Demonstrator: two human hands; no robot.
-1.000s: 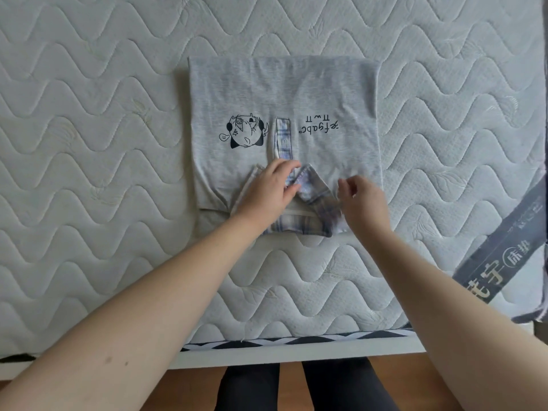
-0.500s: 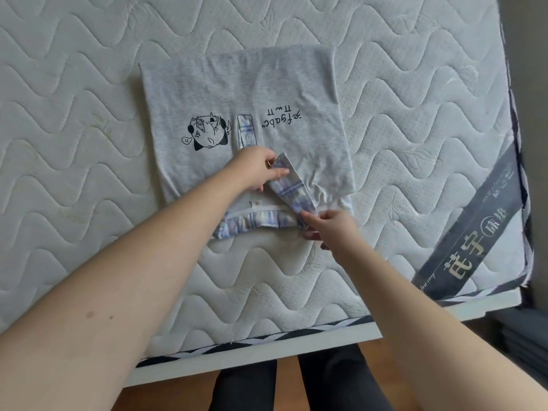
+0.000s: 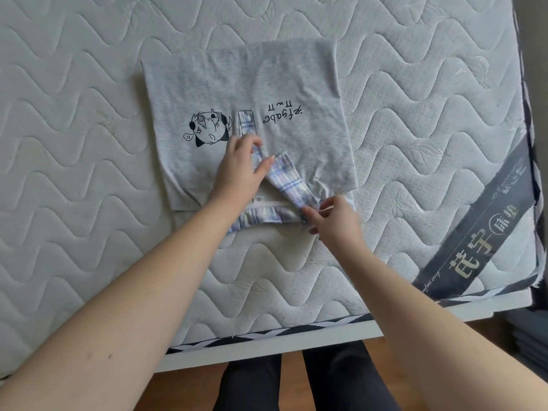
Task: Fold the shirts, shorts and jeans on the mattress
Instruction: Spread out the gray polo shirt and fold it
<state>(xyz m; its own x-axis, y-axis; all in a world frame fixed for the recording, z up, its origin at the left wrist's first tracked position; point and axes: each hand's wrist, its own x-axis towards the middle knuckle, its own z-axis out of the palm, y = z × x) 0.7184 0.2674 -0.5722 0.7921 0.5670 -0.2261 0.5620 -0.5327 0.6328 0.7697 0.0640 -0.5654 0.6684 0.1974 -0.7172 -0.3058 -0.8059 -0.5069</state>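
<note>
A: Item: grey shirt (image 3: 246,93), mid-mattress (image 3: 89,143); upside-down print "xfgabc".
B: Hands?
A: Left hand (image 3: 238,170) pressing flat, fingers straight; right hand (image 3: 335,219) pinching plaid collar (image 3: 289,180). Grey band (image 3: 486,221): Chinese characters.

A home bedroom: bare quilted mattress (image 3: 89,143) with brand label (image 3: 474,232) above wooden floor (image 3: 184,387)
</note>
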